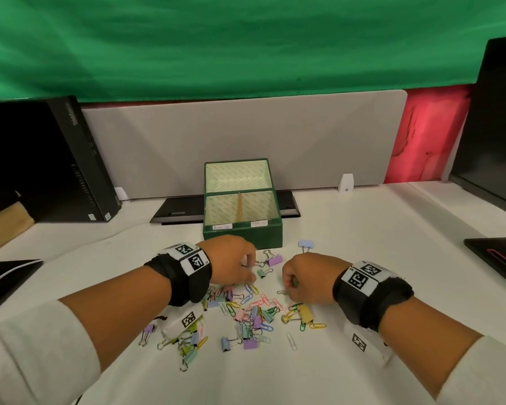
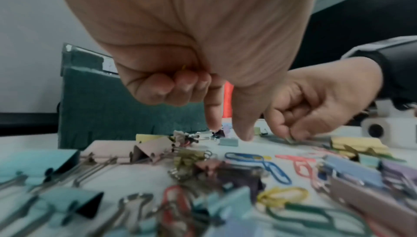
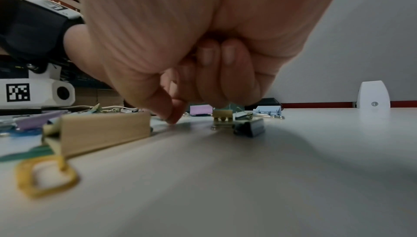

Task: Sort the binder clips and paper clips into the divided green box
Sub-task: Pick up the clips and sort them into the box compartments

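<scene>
The green box (image 1: pixel 243 233) sits open just behind the clips (image 1: pixel 246 314) spread on the surface (image 1: pixel 362 229), so drops are short. The left hand (image 1: pixel 231 260) curls three fingers in, maybe keeping clips; finger and thumb reach down, slightly apart. The right hand (image 1: pixel 307 279) pinches a green paper clip (image 1: pixel 295 283).

i'm at an office desk: white tabletop (image 1: pixel 362 229) w/ a grey divider panel (image 1: pixel 246 135) at the back, black pc tower (image 1: pixel 70 159) on my left, dark monitor (image 1: pixel 497 118) on my right, green cloth (image 1: pixel 216 39) hung behind.
</scene>
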Motion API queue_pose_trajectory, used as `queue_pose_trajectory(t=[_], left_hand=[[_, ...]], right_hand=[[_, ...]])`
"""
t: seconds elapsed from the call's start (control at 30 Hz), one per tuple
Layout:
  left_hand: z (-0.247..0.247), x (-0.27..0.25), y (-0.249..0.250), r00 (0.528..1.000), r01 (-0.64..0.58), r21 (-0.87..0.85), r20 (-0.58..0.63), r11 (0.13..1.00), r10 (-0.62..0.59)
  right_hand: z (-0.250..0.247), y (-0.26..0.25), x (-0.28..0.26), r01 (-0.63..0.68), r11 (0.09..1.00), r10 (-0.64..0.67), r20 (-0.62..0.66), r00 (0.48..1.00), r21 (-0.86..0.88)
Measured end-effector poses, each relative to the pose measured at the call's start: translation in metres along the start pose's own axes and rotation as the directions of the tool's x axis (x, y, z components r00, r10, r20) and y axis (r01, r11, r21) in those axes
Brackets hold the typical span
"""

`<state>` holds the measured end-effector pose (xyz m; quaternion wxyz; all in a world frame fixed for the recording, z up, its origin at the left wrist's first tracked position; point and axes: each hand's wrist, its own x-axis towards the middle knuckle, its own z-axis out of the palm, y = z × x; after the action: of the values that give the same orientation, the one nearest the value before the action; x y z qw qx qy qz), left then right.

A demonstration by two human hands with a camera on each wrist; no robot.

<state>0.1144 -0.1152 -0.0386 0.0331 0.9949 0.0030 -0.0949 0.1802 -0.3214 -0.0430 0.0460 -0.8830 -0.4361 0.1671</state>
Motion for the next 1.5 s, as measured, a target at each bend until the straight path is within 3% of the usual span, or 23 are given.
queue_pose_trajectory(t=[0.1,0.3,0.4,0.47,0.5,0.53,0.6,0.63,0.67,0.73,0.77,0.83,0.87,0.9,0.93,1.0,1.37,1.5], left_hand=[[0.003,-0.005,0.008,0.996,-0.03,0.1,0.088,0.994,0.021],[0.007,-0.012,0.011,0.986,-0.142,0.126,0.103,0.982,0.129],[0.008,-0.011,0.005,0.993,-0.088,0.007,0.082,0.996,0.087],[0.003,-0.008,0.0,0.999,-0.006,-0.175,0.032,0.985,0.011],[0.001,-0.007,-0.003,0.999,0.04,-0.353,0.034,0.935,-0.03],[-0.001,-0.008,-0.004,0.994,0.111,-0.618,0.055,0.779,-0.097],[-0.004,-0.012,-0.005,0.972,0.217,-0.934,0.181,0.284,-0.149],[-0.004,-0.014,-0.009,0.97,0.219,-0.959,0.194,0.182,-0.146],[-0.003,-0.016,-0.01,0.97,0.222,-0.965,0.204,0.138,-0.13],[0.0,-0.016,-0.009,0.973,0.225,-0.941,0.204,0.251,-0.106],[-0.001,-0.017,-0.006,0.976,0.217,-0.881,0.192,0.42,-0.101],[0.001,-0.02,-0.002,0.987,0.131,-0.531,0.152,0.837,-0.058],[0.003,-0.021,0.002,0.988,0.079,-0.298,0.148,0.951,-0.036],[0.005,-0.023,0.009,0.989,0.052,-0.113,0.146,0.992,-0.035],[0.006,-0.025,0.016,0.992,0.038,0.02,0.117,0.999,-0.04],[0.01,-0.024,0.026,0.998,0.002,0.131,0.057,0.991,-0.01],[0.012,-0.018,0.037,0.997,-0.051,0.168,0.067,0.985,0.04],[0.014,-0.011,0.038,0.981,-0.12,0.232,0.178,0.965,0.079]], right_hand=[[-0.003,0.001,0.0,-0.012,1.0,0.012,-0.007,1.0,-0.004],[-0.006,0.002,0.001,-0.032,0.997,0.037,-0.07,0.997,0.069],[-0.004,0.002,0.001,-0.005,0.998,0.013,-0.122,0.992,0.064],[-0.004,0.0,0.001,0.013,0.998,-0.005,-0.137,0.991,0.056],[-0.005,0.0,0.001,0.02,0.998,-0.011,-0.141,0.99,0.059],[-0.004,0.002,0.002,0.027,0.997,-0.018,-0.13,0.991,0.066],[0.0,0.007,0.005,0.021,0.998,-0.014,-0.119,0.993,0.055],[0.001,0.008,0.006,0.023,0.999,-0.019,-0.096,0.995,0.046],[0.001,0.009,0.007,0.037,0.998,-0.034,-0.074,0.997,0.041],[-0.001,0.007,0.005,0.075,0.995,-0.073,-0.037,0.997,0.06],[-0.001,0.007,0.004,0.08,0.993,-0.078,-0.024,0.997,0.085],[-0.001,0.002,0.002,0.066,0.994,-0.066,-0.004,0.998,0.09],[-0.001,-0.001,0.003,0.05,0.996,-0.051,0.012,0.999,0.068],[-0.001,-0.004,0.003,0.035,0.998,-0.037,0.023,0.999,0.05],[0.0,-0.007,0.003,0.024,0.999,-0.025,0.028,0.999,0.037],[0.002,-0.012,0.004,0.032,0.999,-0.032,0.025,0.999,0.014],[0.007,-0.01,0.009,0.041,0.999,-0.041,0.011,0.999,0.021],[0.007,-0.009,0.009,0.041,0.997,-0.043,0.02,0.999,0.071]])
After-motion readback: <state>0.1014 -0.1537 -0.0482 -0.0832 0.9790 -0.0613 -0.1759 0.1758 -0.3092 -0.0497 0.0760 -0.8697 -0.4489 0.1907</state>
